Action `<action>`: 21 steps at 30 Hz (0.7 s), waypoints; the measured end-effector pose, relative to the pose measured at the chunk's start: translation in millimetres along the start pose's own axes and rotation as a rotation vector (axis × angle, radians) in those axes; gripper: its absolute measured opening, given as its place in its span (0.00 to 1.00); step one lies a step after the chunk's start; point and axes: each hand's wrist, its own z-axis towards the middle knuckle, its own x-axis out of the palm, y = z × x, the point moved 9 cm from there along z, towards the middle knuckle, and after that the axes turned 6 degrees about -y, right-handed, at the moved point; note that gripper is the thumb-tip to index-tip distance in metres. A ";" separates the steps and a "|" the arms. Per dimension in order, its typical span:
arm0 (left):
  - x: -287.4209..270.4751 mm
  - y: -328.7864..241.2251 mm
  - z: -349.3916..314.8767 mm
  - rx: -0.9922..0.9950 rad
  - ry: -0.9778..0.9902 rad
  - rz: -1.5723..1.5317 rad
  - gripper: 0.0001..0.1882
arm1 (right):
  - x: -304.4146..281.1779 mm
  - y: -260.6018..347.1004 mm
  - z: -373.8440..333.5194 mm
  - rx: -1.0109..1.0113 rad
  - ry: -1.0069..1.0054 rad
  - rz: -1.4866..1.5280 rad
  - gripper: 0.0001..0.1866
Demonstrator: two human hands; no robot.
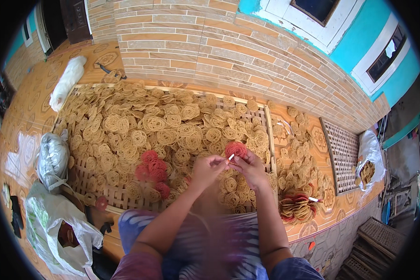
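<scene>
My left hand [206,169] and my right hand [250,166] meet over a woven bamboo tray [95,191] heaped with beige noodle-coil crackers [154,123]. The right hand pinches a red coil cracker [235,149] at its upper edge. Between the fingertips of both hands runs a thin pale strip [230,157]; the left hand holds its end. Several more red crackers [152,171] lie on the tray to the left of my hands.
A tied stack of crackers [297,206] stands on the tiled floor at right among loose ones. An empty lattice tray [343,154] and a white sack [371,161] lie further right. Plastic bags [51,224] sit at left. A brick wall [228,51] rises behind.
</scene>
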 end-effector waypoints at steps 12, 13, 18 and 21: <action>-0.1 15.7 -2.3 -0.185 -0.016 -0.208 0.07 | 29.1 33.9 -14.2 -0.365 -0.007 -0.445 0.21; -0.6 16.1 -2.2 -0.196 -0.019 -0.212 0.07 | 29.8 37.3 -16.7 -0.405 -0.035 -0.519 0.22; -4.0 13.1 -2.3 -0.194 -0.038 -0.237 0.07 | 39.7 54.1 -29.4 -0.625 -0.095 -0.886 0.23; -4.8 11.5 -3.7 -0.202 -0.045 -0.246 0.07 | 45.1 57.3 -32.8 -0.665 -0.098 -0.926 0.23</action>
